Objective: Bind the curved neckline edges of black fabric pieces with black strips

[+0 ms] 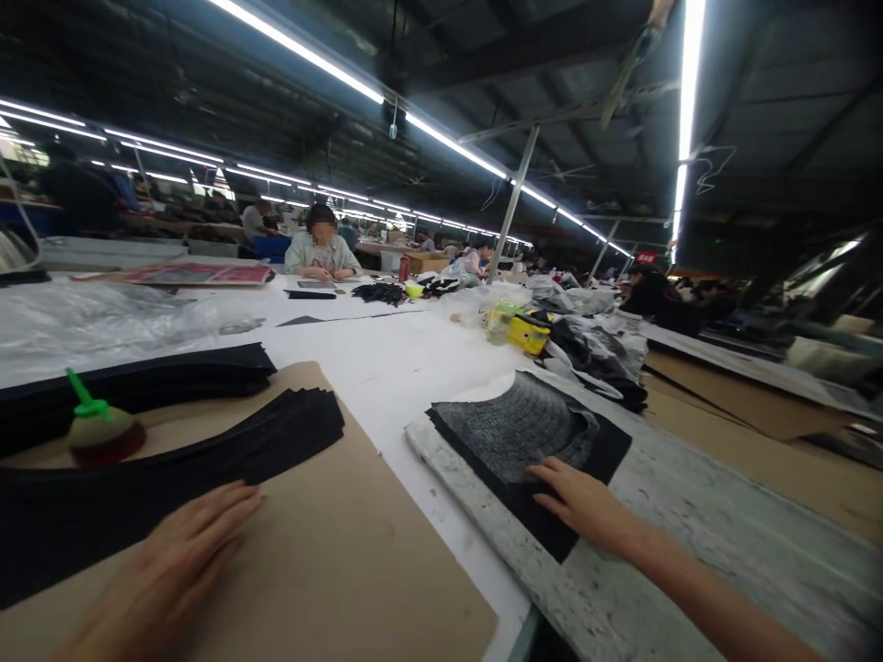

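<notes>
While slightly apart, right fingers (pixel 550 474) on black sheet (pixel 516 439)

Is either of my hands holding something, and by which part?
Your left hand shows nothing held. Your right hand is over the black sheet's near part; whether it pinches anything cannot be told.

We can read no text for certain. To the right of the slanted, pale metal pole (pixel 514 207), we see a small, rectangular red sign (pixel 647 258) with pale marks, too small and blurred for us to make out any wording or number.
</notes>
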The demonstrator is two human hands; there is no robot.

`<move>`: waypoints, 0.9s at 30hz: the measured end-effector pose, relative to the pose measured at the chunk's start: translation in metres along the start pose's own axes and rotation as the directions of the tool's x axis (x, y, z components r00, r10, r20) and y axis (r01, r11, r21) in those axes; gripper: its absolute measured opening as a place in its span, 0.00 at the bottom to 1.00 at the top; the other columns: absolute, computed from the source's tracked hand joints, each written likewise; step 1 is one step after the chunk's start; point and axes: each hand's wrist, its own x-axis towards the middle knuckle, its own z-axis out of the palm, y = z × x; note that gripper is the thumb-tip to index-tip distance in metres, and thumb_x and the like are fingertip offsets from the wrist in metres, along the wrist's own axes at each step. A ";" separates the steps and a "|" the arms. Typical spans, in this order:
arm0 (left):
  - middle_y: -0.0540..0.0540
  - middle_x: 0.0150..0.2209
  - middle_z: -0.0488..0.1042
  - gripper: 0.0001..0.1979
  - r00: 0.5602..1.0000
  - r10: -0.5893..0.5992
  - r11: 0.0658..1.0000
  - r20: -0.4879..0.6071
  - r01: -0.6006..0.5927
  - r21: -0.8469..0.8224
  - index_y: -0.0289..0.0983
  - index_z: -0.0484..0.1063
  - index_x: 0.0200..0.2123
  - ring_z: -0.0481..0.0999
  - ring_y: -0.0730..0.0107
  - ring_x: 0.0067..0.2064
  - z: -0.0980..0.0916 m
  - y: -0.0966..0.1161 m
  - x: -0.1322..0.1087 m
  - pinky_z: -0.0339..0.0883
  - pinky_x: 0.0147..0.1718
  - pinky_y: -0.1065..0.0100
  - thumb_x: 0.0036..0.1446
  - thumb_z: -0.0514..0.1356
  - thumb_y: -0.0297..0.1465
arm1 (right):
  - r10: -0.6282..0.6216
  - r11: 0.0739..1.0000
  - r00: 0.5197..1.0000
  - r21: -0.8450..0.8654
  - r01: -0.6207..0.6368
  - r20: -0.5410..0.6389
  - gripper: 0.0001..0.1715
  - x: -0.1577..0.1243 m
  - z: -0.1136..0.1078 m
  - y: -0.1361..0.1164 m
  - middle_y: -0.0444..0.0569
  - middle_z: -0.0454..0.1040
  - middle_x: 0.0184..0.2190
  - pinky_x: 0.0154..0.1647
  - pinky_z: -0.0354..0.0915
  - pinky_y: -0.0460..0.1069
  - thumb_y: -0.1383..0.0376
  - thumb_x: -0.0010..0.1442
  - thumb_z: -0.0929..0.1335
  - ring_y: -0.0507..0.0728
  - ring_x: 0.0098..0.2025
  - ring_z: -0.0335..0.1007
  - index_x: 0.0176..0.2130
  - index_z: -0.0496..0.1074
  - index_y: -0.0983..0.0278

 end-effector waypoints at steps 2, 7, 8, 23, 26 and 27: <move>0.59 0.60 0.66 0.22 0.983 0.087 0.996 0.161 -0.090 0.016 0.58 0.63 0.59 0.66 0.61 0.60 0.027 0.054 0.035 0.59 0.60 0.61 0.62 0.54 0.34 | -0.020 1.000 1.000 -0.011 0.020 0.001 0.15 -0.010 0.008 0.006 0.49 0.71 0.41 0.40 0.65 0.49 0.68 0.62 0.65 0.57 0.41 0.71 0.49 0.70 0.59; 0.47 0.52 0.73 0.23 0.910 0.295 0.950 0.290 -0.246 -0.194 0.42 0.66 0.57 0.68 0.67 0.55 0.100 0.190 0.128 0.62 0.56 0.65 0.63 0.46 0.23 | -0.065 0.997 0.997 -0.050 0.063 -0.041 0.12 -0.011 0.021 0.002 0.48 0.70 0.38 0.38 0.65 0.52 0.68 0.64 0.62 0.59 0.39 0.69 0.46 0.71 0.60; 0.47 0.50 0.74 0.23 0.903 0.305 0.946 0.304 -0.249 -0.209 0.41 0.65 0.58 0.68 0.67 0.53 0.113 0.206 0.142 0.63 0.55 0.65 0.62 0.46 0.22 | -0.074 0.996 0.996 -0.050 0.071 -0.052 0.12 -0.011 0.022 0.002 0.49 0.70 0.38 0.37 0.64 0.52 0.68 0.64 0.62 0.59 0.39 0.69 0.46 0.70 0.60; 0.49 0.46 0.75 0.20 0.916 0.179 0.983 0.358 -0.154 -0.098 0.43 0.66 0.55 0.67 0.63 0.48 0.177 0.242 0.167 0.59 0.48 0.60 0.63 0.48 0.24 | -0.052 0.960 0.970 0.255 0.114 -0.238 0.12 -0.005 0.040 0.017 0.48 0.71 0.32 0.29 0.61 0.48 0.74 0.58 0.60 0.56 0.32 0.68 0.33 0.70 0.62; 0.48 0.44 0.74 0.16 0.916 0.189 0.982 0.355 -0.175 -0.070 0.46 0.67 0.54 0.66 0.62 0.47 0.182 0.249 0.167 0.57 0.46 0.58 0.66 0.50 0.30 | 0.164 0.895 0.931 0.445 -0.002 -0.326 0.10 -0.015 0.035 0.049 0.46 0.72 0.32 0.31 0.64 0.48 0.65 0.62 0.60 0.55 0.31 0.69 0.36 0.70 0.60; 0.48 0.44 0.73 0.15 0.917 0.187 0.982 0.352 -0.179 -0.056 0.48 0.68 0.53 0.66 0.62 0.47 0.185 0.251 0.167 0.57 0.45 0.58 0.66 0.50 0.31 | 0.266 0.854 0.899 0.518 -0.051 -0.349 0.10 -0.020 0.032 0.066 0.46 0.72 0.32 0.31 0.65 0.49 0.62 0.62 0.60 0.55 0.31 0.70 0.37 0.69 0.60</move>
